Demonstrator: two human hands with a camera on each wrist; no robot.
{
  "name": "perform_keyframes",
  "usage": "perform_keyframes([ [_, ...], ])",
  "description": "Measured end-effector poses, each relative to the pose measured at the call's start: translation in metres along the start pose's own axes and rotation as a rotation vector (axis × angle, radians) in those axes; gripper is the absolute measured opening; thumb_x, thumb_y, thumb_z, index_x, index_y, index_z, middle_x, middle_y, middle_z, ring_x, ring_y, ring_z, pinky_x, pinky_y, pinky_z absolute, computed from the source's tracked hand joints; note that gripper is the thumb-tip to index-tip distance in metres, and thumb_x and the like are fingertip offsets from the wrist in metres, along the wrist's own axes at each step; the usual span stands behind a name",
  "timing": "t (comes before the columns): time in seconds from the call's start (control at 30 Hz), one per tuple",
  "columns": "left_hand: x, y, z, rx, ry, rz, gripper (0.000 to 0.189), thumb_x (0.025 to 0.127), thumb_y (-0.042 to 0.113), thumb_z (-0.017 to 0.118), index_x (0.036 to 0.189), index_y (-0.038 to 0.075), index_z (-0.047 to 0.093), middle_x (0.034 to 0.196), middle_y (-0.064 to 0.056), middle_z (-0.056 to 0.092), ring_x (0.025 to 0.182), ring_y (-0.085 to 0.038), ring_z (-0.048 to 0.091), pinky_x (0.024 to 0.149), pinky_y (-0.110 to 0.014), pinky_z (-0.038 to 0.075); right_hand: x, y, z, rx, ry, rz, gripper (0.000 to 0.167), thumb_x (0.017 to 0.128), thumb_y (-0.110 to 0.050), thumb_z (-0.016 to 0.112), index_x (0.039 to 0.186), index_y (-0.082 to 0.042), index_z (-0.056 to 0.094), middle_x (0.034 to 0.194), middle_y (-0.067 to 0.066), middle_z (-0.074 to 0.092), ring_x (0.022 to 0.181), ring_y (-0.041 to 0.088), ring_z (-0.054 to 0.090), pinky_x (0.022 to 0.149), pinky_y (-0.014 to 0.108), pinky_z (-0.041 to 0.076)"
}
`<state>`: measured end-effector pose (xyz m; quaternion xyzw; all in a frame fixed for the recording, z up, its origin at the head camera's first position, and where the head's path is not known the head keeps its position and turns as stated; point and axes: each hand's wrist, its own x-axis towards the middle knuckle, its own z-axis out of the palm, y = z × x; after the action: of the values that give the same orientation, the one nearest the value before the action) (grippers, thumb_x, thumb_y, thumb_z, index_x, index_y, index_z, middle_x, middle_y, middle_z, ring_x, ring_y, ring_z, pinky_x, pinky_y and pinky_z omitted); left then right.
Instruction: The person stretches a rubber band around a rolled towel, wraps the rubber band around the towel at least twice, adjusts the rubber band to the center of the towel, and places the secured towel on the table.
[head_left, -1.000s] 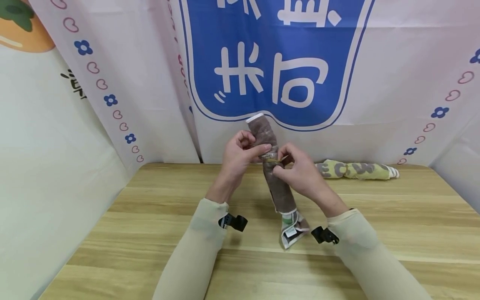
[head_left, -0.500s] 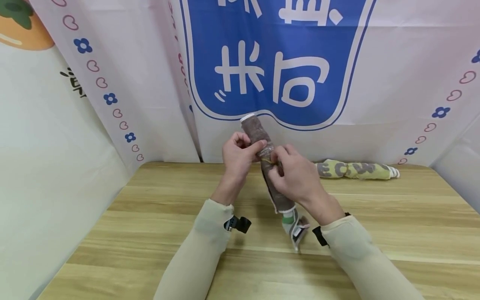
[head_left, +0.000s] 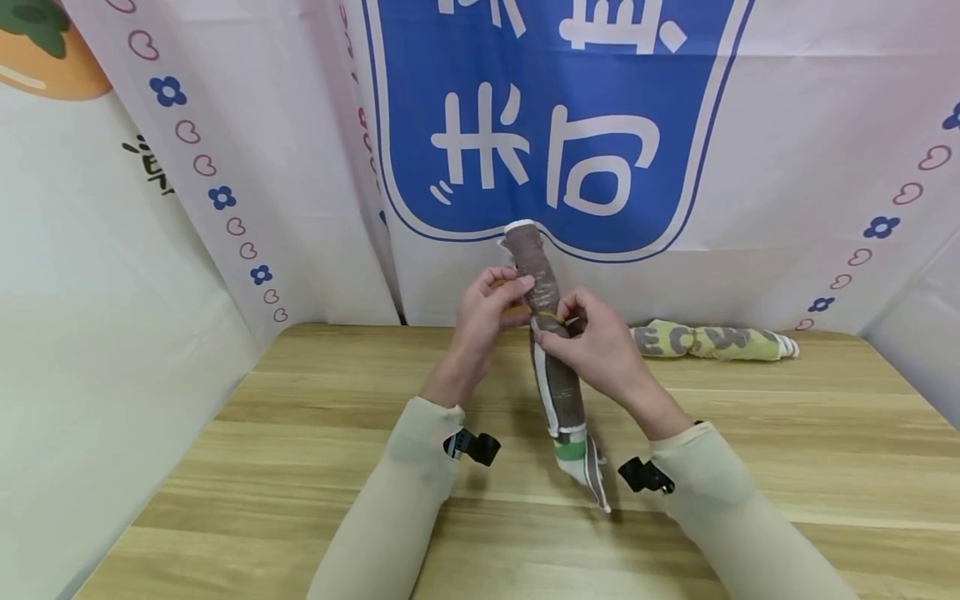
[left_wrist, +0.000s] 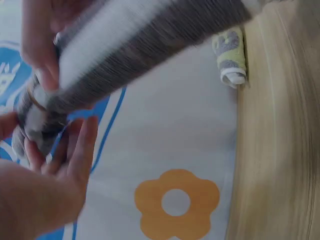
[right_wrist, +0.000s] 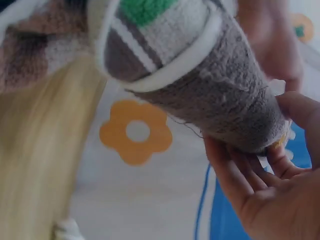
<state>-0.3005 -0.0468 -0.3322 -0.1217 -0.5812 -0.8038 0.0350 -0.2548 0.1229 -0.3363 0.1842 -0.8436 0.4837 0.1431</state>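
A rolled-up towel point(head_left: 567, 392), greyish brown with white edging, is held up at a slant above the table. Its lower end shows a green patch and a loose flap. Around its middle runs a thin yellowish rubber band point(head_left: 550, 317). My left hand point(head_left: 483, 315) holds the roll just above the band, thumb on the front. With thumb and forefinger, my right hand point(head_left: 600, 346) pinches at the band from the right. In the right wrist view the towel point(right_wrist: 220, 95) fills the upper middle, with my right-hand fingers curled about its far end.
A second rolled towel point(head_left: 735, 343), yellow-green with grey lettering and tied at its middle, lies at the table's back right. The wooden table point(head_left: 262, 467) ends against a printed cloth backdrop point(head_left: 450, 275).
The towel has turned in my hands, so a white edge strip now faces me, and its top has swung right. My right hand crossed over the band, then drew back to the right.
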Motion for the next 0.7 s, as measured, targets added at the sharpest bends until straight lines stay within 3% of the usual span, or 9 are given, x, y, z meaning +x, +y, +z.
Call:
perform_keyframes([
  [0.1,0.001,0.000,-0.002,0.030,-0.036,0.004,0.019,0.098,0.007,0.073,0.104,0.010,0.055,0.094,-0.006,0.065,0.085,-0.015,0.066,0.070,-0.028,0.060,0.002,0.002,-0.003,0.099,-0.038,0.050,0.026,0.093,-0.005,0.078,0.101,-0.005,0.054,0.102,0.013,0.063,0.091,0.030,0.062,0.074,0.040,0.054],
  [0.23,0.001,-0.002,-0.002,0.065,-0.009,0.065,0.025,0.095,0.001,0.076,0.099,0.009,0.053,0.083,-0.003,0.059,0.076,-0.013,0.062,0.061,-0.026,0.057,0.002,0.004,-0.001,0.058,-0.025,-0.009,0.023,0.092,0.002,0.076,0.100,-0.005,0.056,0.104,0.013,0.061,0.098,0.031,0.063,0.081,0.044,0.053],
  [0.37,-0.002,-0.002,0.001,0.107,0.037,0.117,0.028,0.093,-0.002,0.078,0.095,0.009,0.053,0.079,-0.002,0.056,0.071,-0.013,0.057,0.056,-0.026,0.055,0.001,0.002,0.002,-0.053,0.021,-0.143,0.023,0.090,0.011,0.074,0.095,-0.005,0.059,0.105,0.014,0.057,0.100,0.032,0.058,0.083,0.047,0.053],
  [0.53,-0.005,0.001,0.005,0.190,0.097,0.180,0.029,0.091,-0.001,0.080,0.092,0.009,0.053,0.078,-0.003,0.060,0.069,-0.014,0.060,0.055,-0.027,0.057,-0.002,-0.003,0.006,-0.224,0.074,-0.289,0.022,0.088,0.016,0.068,0.088,-0.007,0.064,0.105,0.017,0.057,0.090,0.032,0.056,0.074,0.044,0.052],
  [0.7,-0.007,0.003,0.008,0.257,0.167,0.229,0.031,0.089,-0.001,0.082,0.089,0.009,0.053,0.077,-0.004,0.062,0.065,-0.013,0.061,0.053,-0.028,0.058,-0.004,-0.006,0.006,-0.399,0.088,-0.338,0.015,0.094,0.005,0.069,0.091,-0.009,0.066,0.112,0.016,0.061,0.083,0.030,0.064,0.066,0.045,0.056],
])
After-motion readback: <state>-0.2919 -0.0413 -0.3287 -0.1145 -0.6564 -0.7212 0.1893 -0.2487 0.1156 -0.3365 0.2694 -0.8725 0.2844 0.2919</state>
